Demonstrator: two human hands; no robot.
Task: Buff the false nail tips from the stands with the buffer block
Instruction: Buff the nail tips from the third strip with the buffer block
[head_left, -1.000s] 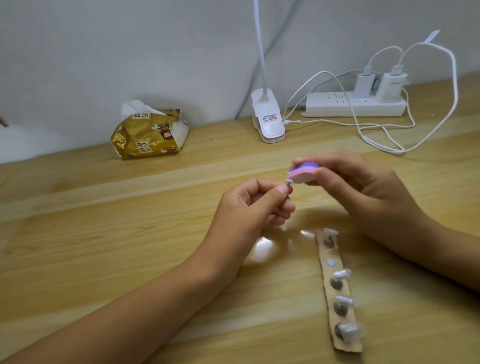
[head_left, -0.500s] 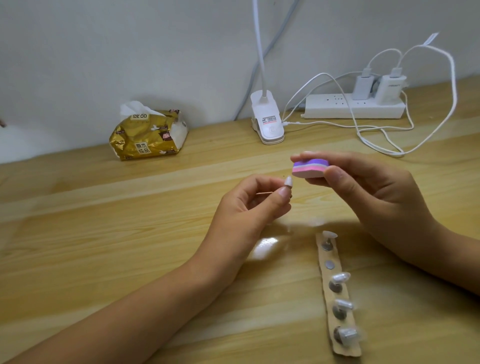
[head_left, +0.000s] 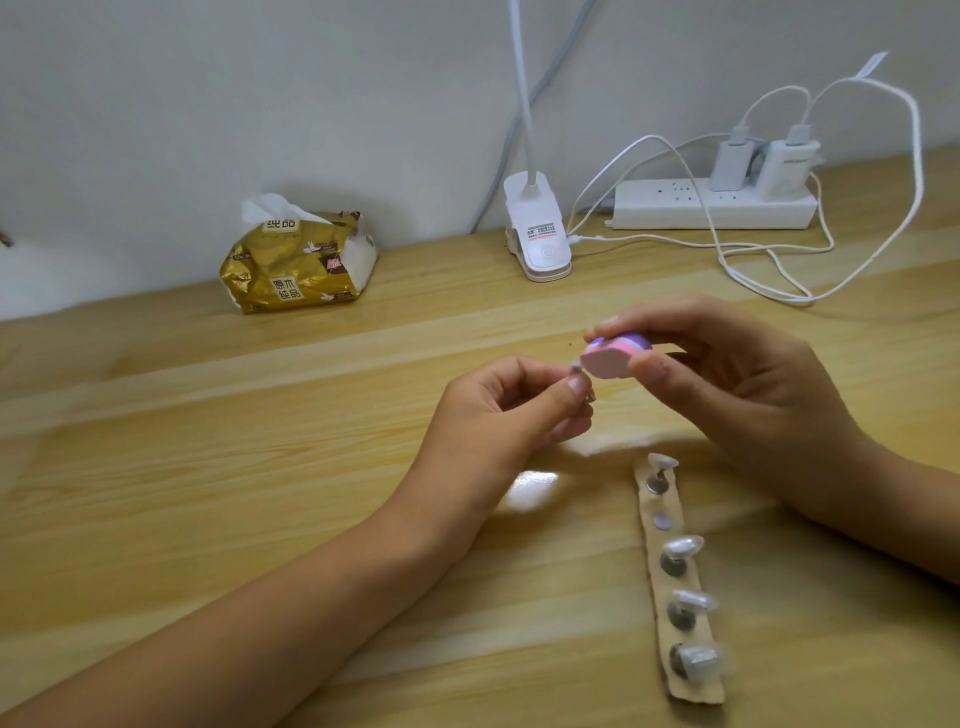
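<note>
The left hand (head_left: 509, 415) is curled, its thumb and forefinger pinching a small pale false nail tip (head_left: 575, 370) above the table. The right hand (head_left: 727, 384) grips a pink-and-purple foam buffer block (head_left: 613, 354) between thumb and fingers, with the block's edge touching the tip. A brown cardboard strip (head_left: 693, 693) of nail stands lies on the pale wooden table (head_left: 260, 467). A gold tissue pack (head_left: 298, 265) sits by the white wall (head_left: 208, 104).

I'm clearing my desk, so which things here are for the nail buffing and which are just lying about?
Job: buffer in right hand, tip in left hand, card strip, spare tips.
Lying about: tissues, lamp clip, power strip, chargers.
</note>
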